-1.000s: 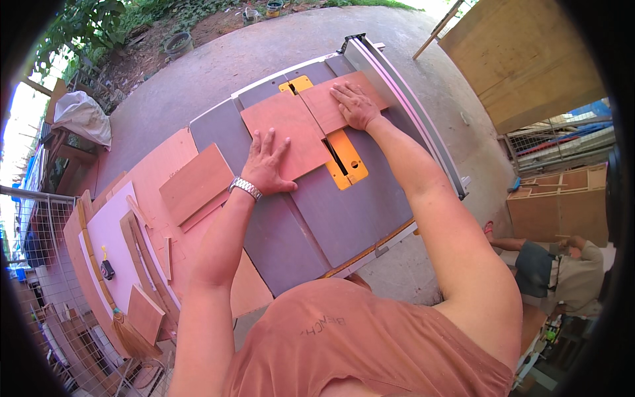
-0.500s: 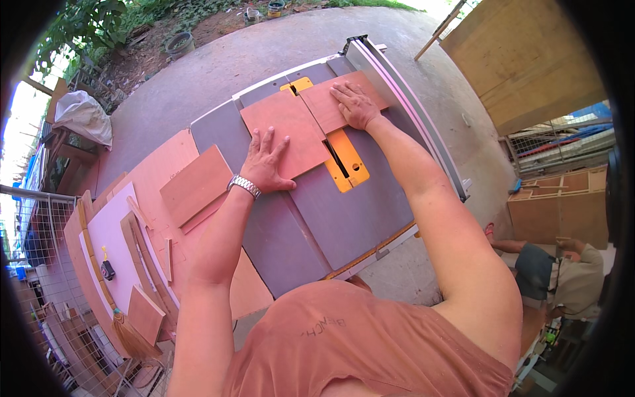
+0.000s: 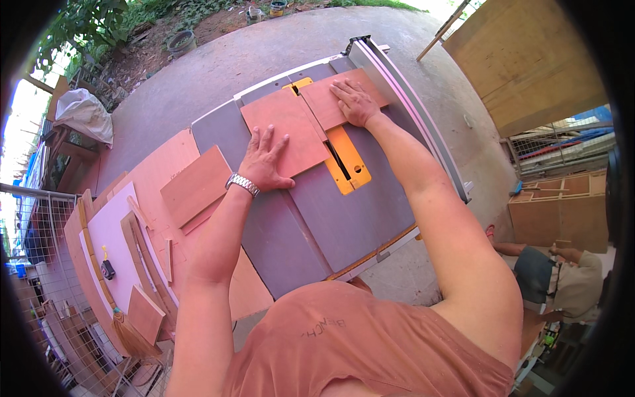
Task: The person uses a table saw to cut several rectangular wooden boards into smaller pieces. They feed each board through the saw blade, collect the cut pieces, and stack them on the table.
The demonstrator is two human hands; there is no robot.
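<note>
Two reddish plywood pieces lie side by side on a grey table saw (image 3: 350, 228), parted by a thin straight line. My left hand (image 3: 263, 164), wearing a metal watch (image 3: 244, 184), rests with spread fingers on the near left edge of the left plywood piece (image 3: 294, 132); its thumb reaches onto the saw top. Flat on the right plywood piece (image 3: 319, 100) lies my right hand (image 3: 356, 104), fingers stretched out. That piece meets the long saw fence (image 3: 413, 119) on its right. A yellow throat plate (image 3: 357, 177) with a dark slot shows nearer me; the boards hide its middle.
Left of the saw, a wooden worktop holds a loose plywood piece (image 3: 194, 186), a tape measure (image 3: 107, 267) and a broom (image 3: 129, 334). Another person (image 3: 562, 278) is at the right, near wooden boxes (image 3: 562, 218). A large plywood sheet (image 3: 529, 69) stands behind.
My hands and both boards look almost unmoved. At the right, the other person's arm has shifted slightly.
</note>
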